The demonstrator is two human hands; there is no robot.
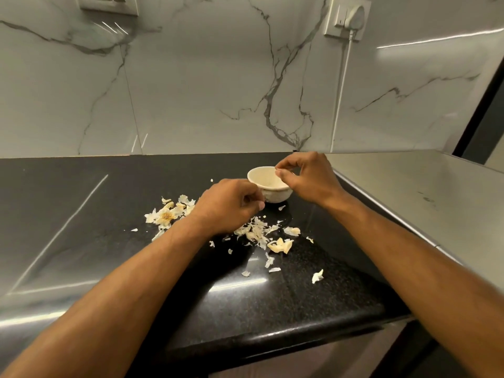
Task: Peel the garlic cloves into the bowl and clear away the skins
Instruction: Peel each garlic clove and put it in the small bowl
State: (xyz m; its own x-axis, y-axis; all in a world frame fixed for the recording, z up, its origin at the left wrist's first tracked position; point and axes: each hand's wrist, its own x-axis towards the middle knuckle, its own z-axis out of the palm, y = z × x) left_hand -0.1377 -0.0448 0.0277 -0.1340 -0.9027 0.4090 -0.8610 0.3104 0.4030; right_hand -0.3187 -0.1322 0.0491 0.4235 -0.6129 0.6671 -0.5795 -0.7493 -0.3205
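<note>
Bowl (268, 184), small and cream-coloured, stands on the black countertop (81, 214) near the marble backsplash (191, 91). The right hand (308, 178) is over its rim, thumb and forefinger curled toward each other above the opening; whether they pinch anything is too small to tell. The left hand (231, 205) sits just left of the bowl with fingers curled inward, hiding part of the bowl's left side; what it holds, if anything, is not visible. Garlic skins (256, 230) lie scattered in front of the bowl, partly covered by the left wrist. A second heap of skins with the bulb base (166, 215) lies to the left. Unpeeled cloves (281, 245) rest among the scraps nearer the person. A steel surface (409, 192) adjoins the counter on the right. A white plug and cord (350, 20) hang on the wall above.
</note>
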